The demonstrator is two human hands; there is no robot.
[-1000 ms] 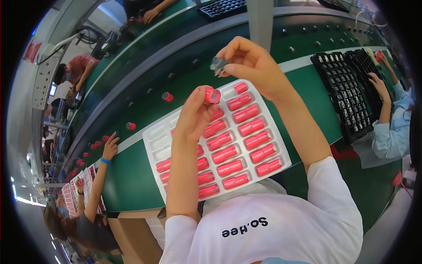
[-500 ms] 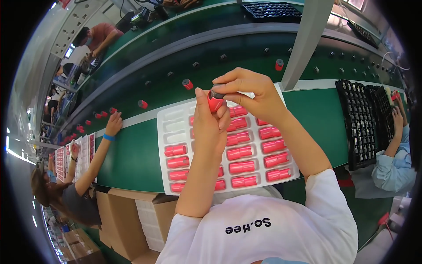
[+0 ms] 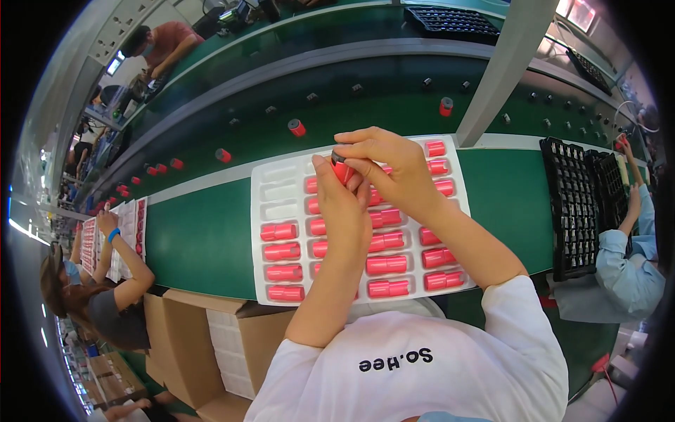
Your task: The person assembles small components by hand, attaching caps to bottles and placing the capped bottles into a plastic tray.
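Observation:
Above the white tray, my left hand is closed round the lower body of a small pink-red cylinder with a dark top, which stands roughly upright. The fingers of my right hand are bent about its dark top, with thumb and fingertips at the rim. Whether they press on it or only touch cannot be made out. Beneath my hands, the tray holds rows of pink-red cylinders lying on their sides. Several slots at its far left have nothing in them. My forearms hide part of the middle rows.
Beyond the tray runs a dark green belt carrying spaced red cylinders and small metal parts. A grey post rises at its near edge. Black trays lie to the right, an open carton lower left. Co-workers sit on both sides.
My hands stay on the same cylinder, and the right fingers have shifted around its top. The left co-worker's hand has drawn back from the belt toward the trays there.

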